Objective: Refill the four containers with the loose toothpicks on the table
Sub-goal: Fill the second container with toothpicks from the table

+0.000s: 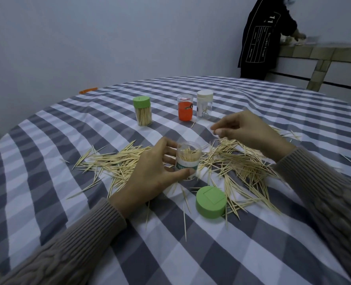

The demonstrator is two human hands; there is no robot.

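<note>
— Where's the jar being filled?

— Middle of the counter (47, 202), on the checked cloth. It's a clear open container (188, 161), upright, with a bunch of toothpicks already standing in it. The left hand (150, 177) has it: the fingers (166, 144) curl round the far side and the thumb presses the near side by the label.

— And the other hand?

— The right hand (246, 130) hangs above the cloth, just beyond the jar and to its right. Its thumb and fingers are drawn narrow together at the tips. Whether there's a toothpick pinched there, I can't tell from here.

— The loose ones?

— The loose toothpicks (242, 167) lie scattered to both sides of the jar, thickest on the right under that raised hand. A green lid (211, 202) lies flat on the near side of the jar, touching a few sticks.

— The rest of the set?

— Farther back stand three more: a green-capped container (142, 111) full of sticks on the left, then an orange container (185, 108) and a white-capped container (204, 104) just beside each other. The white-capped one is nearly empty.

— Anyone else?

— Someone in a dark jacket (259, 42) stands at a ledge in the far corner.
</note>
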